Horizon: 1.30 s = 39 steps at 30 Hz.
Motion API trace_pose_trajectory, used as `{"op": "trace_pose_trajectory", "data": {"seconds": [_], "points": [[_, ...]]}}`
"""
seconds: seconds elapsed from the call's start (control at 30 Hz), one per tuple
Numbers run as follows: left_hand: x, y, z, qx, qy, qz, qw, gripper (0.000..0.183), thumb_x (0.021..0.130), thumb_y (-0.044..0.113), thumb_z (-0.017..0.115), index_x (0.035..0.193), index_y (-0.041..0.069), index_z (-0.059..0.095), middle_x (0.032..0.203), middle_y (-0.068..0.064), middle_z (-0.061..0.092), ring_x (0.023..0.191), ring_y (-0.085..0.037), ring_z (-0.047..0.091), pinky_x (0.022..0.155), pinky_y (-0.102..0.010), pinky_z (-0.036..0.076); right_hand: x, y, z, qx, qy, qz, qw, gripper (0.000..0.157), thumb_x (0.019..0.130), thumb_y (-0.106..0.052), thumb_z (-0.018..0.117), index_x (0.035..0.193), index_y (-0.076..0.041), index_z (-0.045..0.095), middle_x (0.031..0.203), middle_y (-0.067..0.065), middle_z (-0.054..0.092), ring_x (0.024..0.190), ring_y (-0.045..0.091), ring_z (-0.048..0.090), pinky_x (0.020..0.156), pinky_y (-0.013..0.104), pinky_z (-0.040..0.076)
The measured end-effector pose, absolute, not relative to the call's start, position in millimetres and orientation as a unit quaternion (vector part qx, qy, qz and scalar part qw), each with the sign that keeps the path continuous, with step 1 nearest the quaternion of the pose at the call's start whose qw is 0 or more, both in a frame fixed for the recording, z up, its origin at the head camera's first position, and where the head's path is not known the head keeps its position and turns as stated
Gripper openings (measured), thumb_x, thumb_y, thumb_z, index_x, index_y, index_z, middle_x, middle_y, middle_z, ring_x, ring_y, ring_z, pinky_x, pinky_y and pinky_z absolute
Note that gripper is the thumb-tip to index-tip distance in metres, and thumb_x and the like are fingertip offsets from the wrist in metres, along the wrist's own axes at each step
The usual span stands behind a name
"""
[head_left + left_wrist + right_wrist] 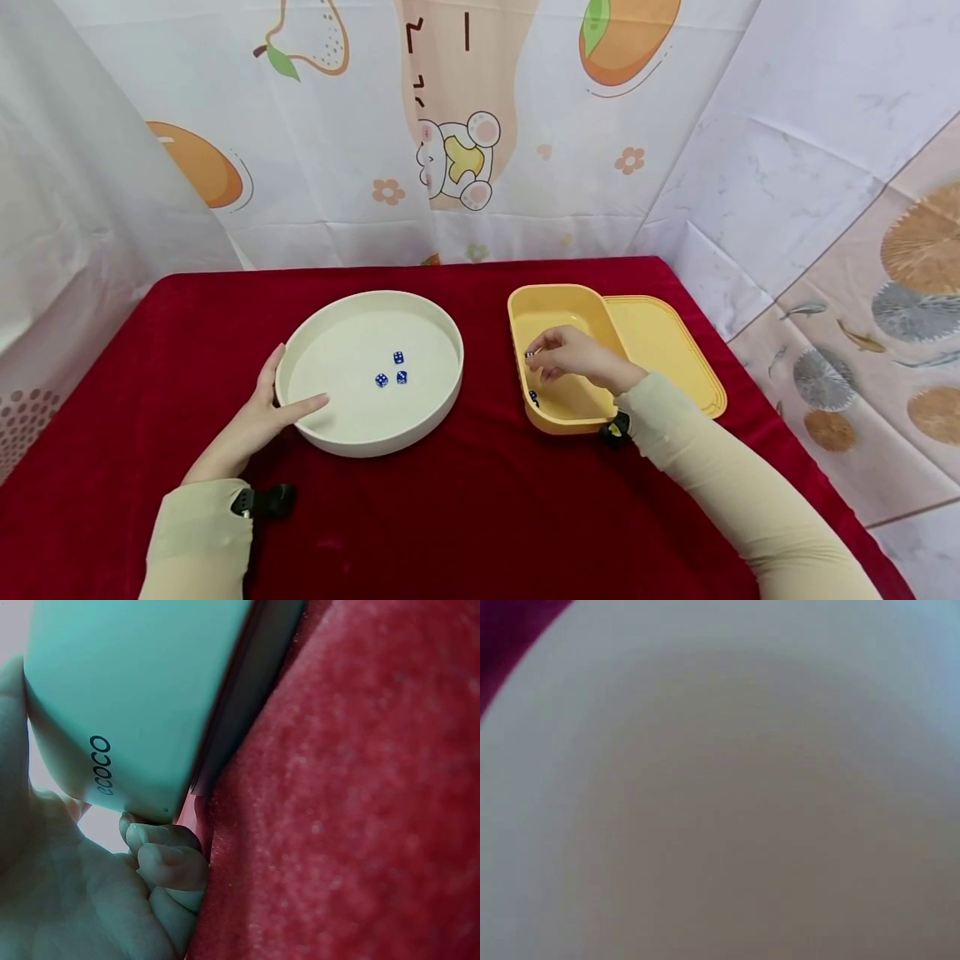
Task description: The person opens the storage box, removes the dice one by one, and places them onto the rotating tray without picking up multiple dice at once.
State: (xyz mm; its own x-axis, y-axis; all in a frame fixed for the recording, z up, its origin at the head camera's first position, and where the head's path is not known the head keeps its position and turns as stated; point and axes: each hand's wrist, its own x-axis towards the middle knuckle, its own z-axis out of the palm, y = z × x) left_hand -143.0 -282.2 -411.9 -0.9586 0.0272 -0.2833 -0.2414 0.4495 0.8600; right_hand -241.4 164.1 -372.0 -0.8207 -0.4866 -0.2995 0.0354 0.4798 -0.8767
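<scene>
A round white tray (322,333) holds three blue dice (382,380) with white dots, grouped right of its middle. My left hand (258,421) grips the tray's left side, thumb over the rim. In the left wrist view, curled fingers (172,862) lie against the bottom edge of the tray wall (142,712), which reads "ecoco". My right hand (573,354) reaches into a yellow box (558,296) and pinches a blue die (529,356) at its fingertips. More dice (533,398) lie below it along the box's left wall. A blurred pale surface fills most of the right wrist view.
A flat yellow lid (663,342) lies right of the box, partly behind it. Red velvet cloth (480,517) covers the table. Printed curtains (337,150) hang behind the table's far edge and along the right.
</scene>
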Motion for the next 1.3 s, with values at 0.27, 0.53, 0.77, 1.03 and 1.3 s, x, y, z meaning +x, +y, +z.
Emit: {"op": "trace_pose_trajectory", "data": {"seconds": [0.27,0.53,0.77,1.03,1.3], "points": [[-143.5,-282.3,-412.0,-0.062,0.842,0.521,0.129,0.112,0.093,0.043,0.066,0.153,0.033,-0.027,0.165,-0.012,-0.018,0.151,-0.04,-0.007,0.116,-0.07,0.008,-237.4,156.0,-359.3,-0.139,0.81,-0.508,0.258,0.024,0.096,-0.012,0.063,0.113,0.005,0.062,0.091,0.006,0.067,0.083,0.031,0.069,0.081,0.042,0.059],[-143.0,-281.9,-410.9,-0.063,0.841,0.522,0.129,0.112,0.093,0.043,0.066,0.153,0.033,-0.027,0.165,-0.012,-0.02,0.151,-0.04,-0.007,0.115,-0.071,0.008,-233.7,154.5,-354.2,-0.14,0.796,-0.531,0.256,0.026,0.096,-0.012,0.063,0.114,0.006,0.061,0.09,0.006,0.066,0.079,0.025,0.068,0.082,0.045,0.059],[-143.0,-281.2,-410.9,-0.06,0.841,0.523,0.124,0.112,0.092,0.042,0.066,0.154,0.032,-0.027,0.165,-0.013,-0.019,0.151,-0.04,-0.008,0.115,-0.071,0.006,-225.1,145.3,-346.2,-0.148,0.777,-0.561,0.245,0.028,0.094,-0.011,0.065,0.115,0.008,0.06,0.096,0.012,0.069,0.073,0.017,0.066,0.081,0.043,0.059],[-142.9,-281.7,-411.1,-0.061,0.841,0.523,0.126,0.112,0.092,0.043,0.066,0.153,0.033,-0.027,0.165,-0.013,-0.018,0.151,-0.04,-0.006,0.116,-0.07,0.008,-213.5,125.4,-337.7,-0.16,0.76,-0.579,0.248,0.024,0.094,-0.009,0.065,0.113,0.005,0.062,0.089,0.004,0.069,0.071,0.015,0.064,0.072,0.033,0.059],[-143.0,-281.9,-411.0,-0.058,0.841,0.524,0.123,0.112,0.092,0.042,0.066,0.154,0.032,-0.027,0.165,-0.012,-0.018,0.151,-0.04,-0.008,0.115,-0.071,0.007,-206.9,103.6,-336.5,-0.164,0.743,-0.595,0.261,0.021,0.094,-0.009,0.065,0.112,0.003,0.063,0.092,0.01,0.071,0.07,0.015,0.064,0.072,0.033,0.058]]}}
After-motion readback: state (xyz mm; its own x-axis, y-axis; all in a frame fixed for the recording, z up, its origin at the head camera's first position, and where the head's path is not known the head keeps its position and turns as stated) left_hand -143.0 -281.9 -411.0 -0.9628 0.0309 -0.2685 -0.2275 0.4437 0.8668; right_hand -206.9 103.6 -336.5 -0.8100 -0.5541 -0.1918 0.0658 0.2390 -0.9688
